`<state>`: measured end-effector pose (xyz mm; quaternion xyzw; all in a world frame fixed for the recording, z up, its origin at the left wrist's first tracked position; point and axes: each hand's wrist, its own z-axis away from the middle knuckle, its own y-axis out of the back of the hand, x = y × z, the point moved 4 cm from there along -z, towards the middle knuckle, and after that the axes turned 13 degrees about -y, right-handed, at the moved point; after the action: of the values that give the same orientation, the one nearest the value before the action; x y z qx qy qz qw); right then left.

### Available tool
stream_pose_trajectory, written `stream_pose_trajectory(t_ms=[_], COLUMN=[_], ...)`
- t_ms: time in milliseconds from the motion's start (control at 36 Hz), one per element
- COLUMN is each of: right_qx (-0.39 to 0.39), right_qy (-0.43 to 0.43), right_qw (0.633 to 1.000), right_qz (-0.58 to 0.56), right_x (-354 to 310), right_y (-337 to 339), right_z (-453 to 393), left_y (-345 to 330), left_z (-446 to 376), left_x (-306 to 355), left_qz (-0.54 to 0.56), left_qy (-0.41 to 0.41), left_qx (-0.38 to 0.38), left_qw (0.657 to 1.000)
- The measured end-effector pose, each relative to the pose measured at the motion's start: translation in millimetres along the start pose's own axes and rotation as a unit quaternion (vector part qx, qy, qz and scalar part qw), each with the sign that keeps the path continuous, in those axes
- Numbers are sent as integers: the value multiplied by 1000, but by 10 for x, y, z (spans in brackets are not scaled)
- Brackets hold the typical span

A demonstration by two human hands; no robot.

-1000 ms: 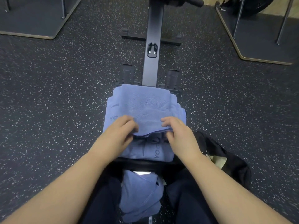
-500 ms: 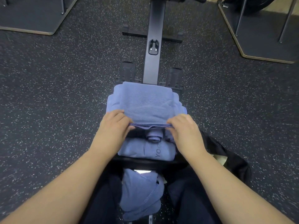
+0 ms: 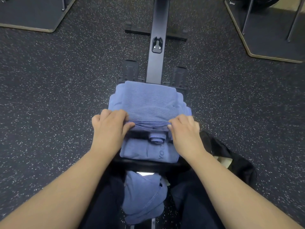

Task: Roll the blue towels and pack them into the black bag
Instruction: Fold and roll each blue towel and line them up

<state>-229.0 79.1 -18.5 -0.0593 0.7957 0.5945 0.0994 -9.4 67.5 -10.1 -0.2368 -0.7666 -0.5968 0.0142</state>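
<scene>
1. Left hand (image 3: pixel 110 126) pinches the near-left edge of the top towel (image 3: pixel 148 103), fingers curled over the fold, thumb underneath.
2. Right hand (image 3: pixel 185 129) has the same grip on the near-right edge, fingers curled round the hem.
3. Top towel lies on a stack of blue towels (image 3: pixel 149 151) piled on the seat of a rowing machine (image 3: pixel 157 47); its near edge is lifted off the stack between the two hands.
4. A small towel loop (image 3: pixel 156 139) shows in the gap under the lifted edge.
5. Another blue towel (image 3: pixel 143 197) hangs crumpled lower down, between the person's knees.
6. Black bag (image 3: pixel 231 156) sits on the floor (image 3: pixel 57 96) just right of the seat, partly hidden by the right forearm, mouth open with something pale inside.
7. Floor is dark speckled rubber; the machine's rail runs away from the person.
</scene>
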Motion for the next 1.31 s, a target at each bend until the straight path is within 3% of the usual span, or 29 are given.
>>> stream_pose_trajectory(t_ms=[194, 306, 389, 500, 694, 833, 1194, 1250, 1306], right_qx=[67, 100, 58, 28, 28, 25, 70, 85, 48], right_qy=[-23, 45, 87, 67, 37, 32, 12, 42, 81], right_qw=[998, 993, 990, 991, 999, 998, 997, 994, 991], right_qz=[2, -34, -91, -111, 21, 40, -20, -48, -97], right_x=[-53, -129, -173, -191, -255, -236, -217, -250, -291], right_y=[95, 112, 34, -28, -20, -70, -41, 6, -17], right_z=[-25, -2, 49, 54, 113, 92, -48, -70, -50], left_y=[47, 31, 1, -63, -114, -129, -85, -83, -86], left_z=[-16, -7, -6, 4, 3, -19, -46, -50, -56], left_x=[87, 147, 149, 138, 128, 87, 38, 31, 25], left_qz=[-46, -48, -44, -37, -53, -76, -62, -60, -59], left_qy=[-115, -152, -148, -126, -146, -136, -138, -136, -133], left_qx=[47, 42, 38, 10, 21, 33, 26, 28, 31], left_qw=[991, 986, 987, 991, 988, 987, 988, 989, 989])
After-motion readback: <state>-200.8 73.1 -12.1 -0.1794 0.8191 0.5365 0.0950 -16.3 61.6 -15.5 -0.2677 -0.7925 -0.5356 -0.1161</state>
